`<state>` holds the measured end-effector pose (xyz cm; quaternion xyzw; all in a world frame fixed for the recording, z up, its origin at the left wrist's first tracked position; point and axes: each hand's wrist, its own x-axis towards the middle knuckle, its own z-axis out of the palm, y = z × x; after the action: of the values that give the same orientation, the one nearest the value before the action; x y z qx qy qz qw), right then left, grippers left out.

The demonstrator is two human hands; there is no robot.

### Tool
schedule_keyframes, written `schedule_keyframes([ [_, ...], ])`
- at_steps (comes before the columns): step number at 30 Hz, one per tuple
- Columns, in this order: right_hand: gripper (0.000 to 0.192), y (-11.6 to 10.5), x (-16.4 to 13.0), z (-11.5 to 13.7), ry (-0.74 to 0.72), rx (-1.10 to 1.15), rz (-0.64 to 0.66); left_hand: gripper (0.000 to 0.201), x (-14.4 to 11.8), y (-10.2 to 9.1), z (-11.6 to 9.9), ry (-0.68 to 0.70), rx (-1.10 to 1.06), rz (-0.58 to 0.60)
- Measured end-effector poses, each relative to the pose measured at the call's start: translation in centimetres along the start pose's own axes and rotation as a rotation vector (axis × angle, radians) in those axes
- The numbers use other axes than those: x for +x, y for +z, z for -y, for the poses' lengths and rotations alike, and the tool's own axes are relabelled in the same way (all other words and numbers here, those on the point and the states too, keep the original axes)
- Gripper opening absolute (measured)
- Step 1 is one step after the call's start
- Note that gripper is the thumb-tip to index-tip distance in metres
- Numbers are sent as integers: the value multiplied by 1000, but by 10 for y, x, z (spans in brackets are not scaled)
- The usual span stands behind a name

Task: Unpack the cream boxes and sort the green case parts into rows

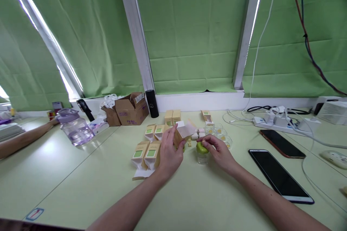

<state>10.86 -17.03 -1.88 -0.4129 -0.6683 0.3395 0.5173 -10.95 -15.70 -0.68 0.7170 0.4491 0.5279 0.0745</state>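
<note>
My left hand (pixel 171 153) is closed around a small kraft cardboard box (pixel 179 136) whose white-lined top flaps stand open. A bit of green shows under that box, mostly hidden by my fingers. To its right, my right hand (pixel 217 150) pinches the green lid of a small clear jar (pixel 202 158), which is upright at the table surface. Beside my left hand are several similar kraft boxes (pixel 138 153) with green labels and open flaps. Just beyond my right hand lie clear round plastic cups (pixel 223 138) with yellow centres and some pale pink-and-white rolls (pixel 199 133).
A purple-lidded water jug (pixel 76 130), an open brown carton (pixel 131 110) and a black cylinder (pixel 152 104) stand at the back left. Two phones (pixel 280 176) and a power strip (pixel 284 125) with cables lie right. Another person's arm (pixel 27 140) reaches in from the left.
</note>
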Motion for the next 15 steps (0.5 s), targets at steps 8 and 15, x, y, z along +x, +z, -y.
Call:
schedule_keyframes([
  [8,28,8,-8,2,-15,-122,-37,56,-1,2,-4,-154,-257,45],
  [15,25,7,-9,-2,-4,-159,-62,56,0,0,-10,-206,-315,40],
])
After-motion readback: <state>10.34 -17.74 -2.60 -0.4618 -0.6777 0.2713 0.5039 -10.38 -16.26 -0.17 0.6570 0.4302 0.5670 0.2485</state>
